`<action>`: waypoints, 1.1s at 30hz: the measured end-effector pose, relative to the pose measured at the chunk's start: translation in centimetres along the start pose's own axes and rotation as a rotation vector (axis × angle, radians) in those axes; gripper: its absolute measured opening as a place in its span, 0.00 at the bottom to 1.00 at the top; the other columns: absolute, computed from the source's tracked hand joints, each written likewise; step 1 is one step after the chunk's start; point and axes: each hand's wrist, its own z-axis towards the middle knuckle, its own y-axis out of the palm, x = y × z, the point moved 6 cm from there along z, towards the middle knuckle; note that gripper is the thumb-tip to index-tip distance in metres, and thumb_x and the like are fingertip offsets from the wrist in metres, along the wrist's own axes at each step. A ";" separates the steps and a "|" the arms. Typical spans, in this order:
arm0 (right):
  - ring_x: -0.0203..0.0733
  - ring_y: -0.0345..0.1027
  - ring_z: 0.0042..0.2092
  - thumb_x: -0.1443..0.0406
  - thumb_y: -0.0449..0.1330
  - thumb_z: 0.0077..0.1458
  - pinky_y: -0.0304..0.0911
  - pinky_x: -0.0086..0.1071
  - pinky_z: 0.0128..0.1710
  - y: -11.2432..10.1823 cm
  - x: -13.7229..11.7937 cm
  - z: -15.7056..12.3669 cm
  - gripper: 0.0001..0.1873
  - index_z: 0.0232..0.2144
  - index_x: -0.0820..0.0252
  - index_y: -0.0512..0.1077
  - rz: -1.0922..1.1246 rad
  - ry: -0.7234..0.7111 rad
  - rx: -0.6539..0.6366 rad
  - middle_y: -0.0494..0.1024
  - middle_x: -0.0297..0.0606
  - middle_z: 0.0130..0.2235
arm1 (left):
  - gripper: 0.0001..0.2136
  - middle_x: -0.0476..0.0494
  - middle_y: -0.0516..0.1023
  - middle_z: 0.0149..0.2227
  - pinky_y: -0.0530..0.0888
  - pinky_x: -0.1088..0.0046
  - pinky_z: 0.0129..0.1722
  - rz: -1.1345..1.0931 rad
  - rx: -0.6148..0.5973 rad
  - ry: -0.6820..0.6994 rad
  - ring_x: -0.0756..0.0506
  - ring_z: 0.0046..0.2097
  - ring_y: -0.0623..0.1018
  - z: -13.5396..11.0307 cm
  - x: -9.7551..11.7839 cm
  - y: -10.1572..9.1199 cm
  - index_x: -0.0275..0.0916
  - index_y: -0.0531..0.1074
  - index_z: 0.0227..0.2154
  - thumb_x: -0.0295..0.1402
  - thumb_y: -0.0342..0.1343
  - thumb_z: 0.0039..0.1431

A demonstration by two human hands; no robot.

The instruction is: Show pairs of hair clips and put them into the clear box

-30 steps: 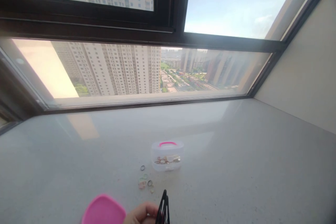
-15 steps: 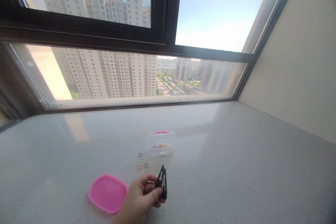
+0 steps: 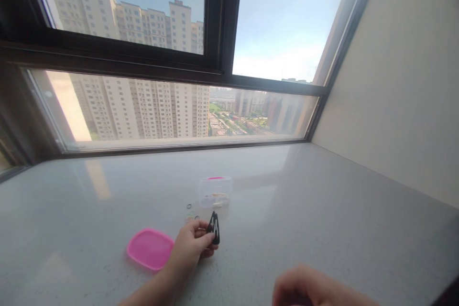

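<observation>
My left hand [image 3: 190, 246] pinches two black snap hair clips [image 3: 214, 227] by their lower ends and holds them upright just above the grey sill [image 3: 322, 210]. Behind them stands a small clear plastic box [image 3: 215, 191] with a pink handle and pale clips inside. Tiny hair ties [image 3: 189, 207] lie loose to the box's left. A pink lid [image 3: 150, 248] rests flat beside my left wrist. My right hand [image 3: 315, 289] shows blurred at the bottom edge, fingers curled, and what it holds, if anything, is not visible.
A wide dark-framed window [image 3: 218, 64] runs along the back of the sill, with tall buildings beyond. A beige wall [image 3: 401, 95] closes the right side.
The view has tilted down, so more of the sill shows. My left hand has carried the clips forward toward the clear box. My right hand has come into view at the bottom.
</observation>
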 end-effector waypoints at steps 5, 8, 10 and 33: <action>0.34 0.66 0.18 0.59 0.63 0.50 0.60 0.24 0.13 -0.2 -7.9 9.4 0.13 0.34 0.64 0.74 0.534 -0.325 -0.041 0.73 0.33 0.24 | 0.16 0.46 0.80 0.23 0.74 0.69 0.28 -0.012 0.019 0.016 0.44 0.27 0.80 0.2 0.5 0.4 0.36 0.71 0.27 0.38 0.69 0.38; 0.34 0.66 0.20 0.60 0.65 0.46 0.60 0.24 0.15 0.4 -10.1 13.0 0.12 0.25 0.64 0.72 0.677 -0.422 -0.039 0.72 0.33 0.21 | 0.15 0.47 0.79 0.21 0.74 0.71 0.28 -0.010 0.009 0.055 0.45 0.25 0.79 0.4 0.6 0.3 0.35 0.71 0.25 0.37 0.69 0.38; 0.35 0.66 0.20 0.58 0.67 0.43 0.60 0.25 0.17 0.8 -10.4 14.0 0.14 0.22 0.64 0.71 0.724 -0.442 -0.051 0.72 0.32 0.19 | 0.15 0.49 0.78 0.22 0.74 0.71 0.28 -0.006 0.018 0.088 0.45 0.26 0.79 0.4 0.6 0.1 0.36 0.70 0.25 0.38 0.69 0.38; 0.32 0.64 0.16 0.52 0.70 0.37 0.60 0.25 0.15 2.3 -9.9 15.5 0.26 0.31 0.65 0.67 1.043 -0.594 -0.221 0.74 0.33 0.22 | 0.22 0.51 0.73 0.18 0.55 0.84 0.12 0.053 -0.068 0.078 0.56 0.14 0.67 1.0 -1.2 -1.0 0.36 0.70 0.28 0.53 0.63 0.45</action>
